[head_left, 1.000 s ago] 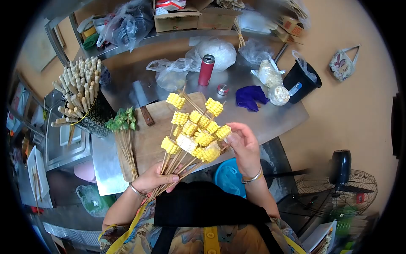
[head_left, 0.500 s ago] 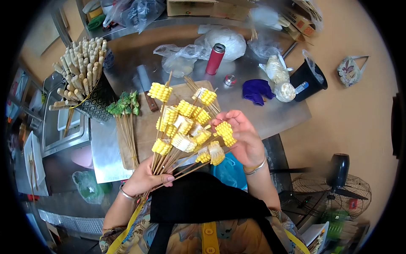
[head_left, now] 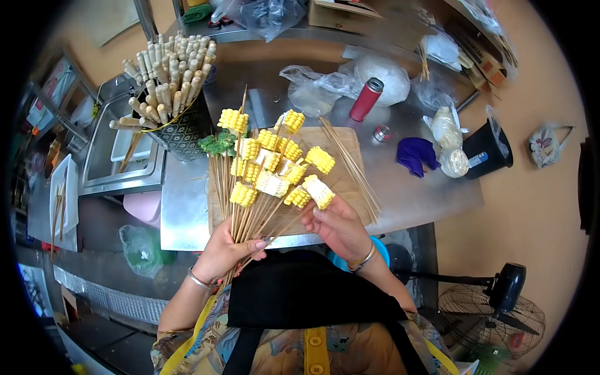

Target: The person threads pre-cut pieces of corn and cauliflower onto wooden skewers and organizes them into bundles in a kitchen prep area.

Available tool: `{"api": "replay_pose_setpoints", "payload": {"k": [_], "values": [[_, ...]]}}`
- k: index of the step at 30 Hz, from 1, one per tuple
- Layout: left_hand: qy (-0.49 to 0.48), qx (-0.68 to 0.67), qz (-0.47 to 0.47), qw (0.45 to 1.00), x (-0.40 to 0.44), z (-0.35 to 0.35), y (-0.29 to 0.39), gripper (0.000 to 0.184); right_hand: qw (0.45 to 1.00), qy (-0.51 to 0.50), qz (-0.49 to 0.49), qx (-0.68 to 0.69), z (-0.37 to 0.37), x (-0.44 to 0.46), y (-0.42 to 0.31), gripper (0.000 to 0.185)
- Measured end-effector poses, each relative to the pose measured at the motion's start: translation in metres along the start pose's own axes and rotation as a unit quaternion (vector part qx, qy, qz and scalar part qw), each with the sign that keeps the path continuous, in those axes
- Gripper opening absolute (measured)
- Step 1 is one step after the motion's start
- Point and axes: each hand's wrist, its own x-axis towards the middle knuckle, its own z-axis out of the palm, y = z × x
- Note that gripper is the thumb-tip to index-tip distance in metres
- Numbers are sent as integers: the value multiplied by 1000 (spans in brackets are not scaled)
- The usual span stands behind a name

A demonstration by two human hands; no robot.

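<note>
- Left hand [head_left: 228,253] is curled closed around a fat bunch of skewers [head_left: 252,215], thumb across the front, got a proper grip on them.
- Right hand [head_left: 340,231] is half curled, thumb and fingertips right up by the lowest right piece of corn. Honestly can't tell if it's pinching that one or just touching it.
- The corn chunks [head_left: 272,184] are on the skewers, fanned out above the left hand and reaching over toward the right one. Mostly yellow, a few showing a paler side.
- Wooden board [head_left: 315,139] sits just beyond both hands, under the corn, on a metal tabletop [head_left: 431,200].
- Green florets [head_left: 217,144] are past the left hand, partly behind the corn, on sticks of their own.
- Bundle of bare sticks [head_left: 350,164] lies slantwise on the board, beyond the right hand.
- Further out from the right hand: red bottle [head_left: 367,100] standing open, its cap [head_left: 381,133] near it, then a purple cloth [head_left: 415,156] off to the right.
</note>
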Motion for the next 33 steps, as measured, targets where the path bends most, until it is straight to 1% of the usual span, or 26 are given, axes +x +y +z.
{"api": "replay_pose_setpoints", "payload": {"k": [2,4,5,7,8,10,12,14,16,17,18,19,21,23,25,27,29,31,32,33], "values": [[12,-29,3,999,0,0,2,30,1000,-5,5,-9,5,6,3,37],[15,-35,-2,999,1,-3,-1,30,994,73,-55,-67,18,7,3,43],[15,-38,-7,999,2,-3,-2,30,994,72,-52,-68,17,7,3,43],[13,-36,-16,999,6,-3,-5,32,973,91,-134,-162,12,10,2,46],[9,-30,-24,999,7,-2,-5,33,974,89,-131,-161,7,14,2,46],[10,-44,-36,998,8,4,-3,33,972,48,-111,-202,-3,23,0,48],[13,-55,-45,997,10,14,-1,34,977,38,-107,-180,0,27,-6,47],[23,-79,-23,996,11,25,-1,33,982,29,-102,-156,-3,28,-11,46],[28,-97,-36,994,13,24,-4,34,974,10,-80,-212,-11,29,-18,40],[28,-119,-48,991,13,24,-7,34,975,7,-77,-209,-14,28,-22,40],[14,-150,-39,988,14,24,-9,39,968,-1,-79,-240,-15,27,-25,38],[18,-148,-38,988,15,25,-11,39,959,-8,-82,-271,-16,28,-28,36],[-14,-190,-8,982,15,26,-16,41,962,-17,-78,-260,-22,28,-26,36],[-6,-189,-5,982,12,28,-17,43,964,-26,-75,-252,-24,30,-25,36],[3,-191,-4,982,10,32,-17,45,981,-34,-53,-185,-24,30,-25,36],[32,-151,-9,988,11,36,-15,46,982,-44,-43,-176,-26,34,-24,37],[41,-140,-16,989,12,36,-17,47,984,-54,-33,-167,-28,38,-25,38],[49,-129,-22,990,12,37,-17,48,990,-51,16,-129,-28,41,-28,40],[50,-124,-17,991,11,39,-15,47,990,-55,18,-130,-29,43,-28,40],[50,-120,-12,991,11,40,-15,47,994,-49,19,-90,-30,45,-26,40]]}}
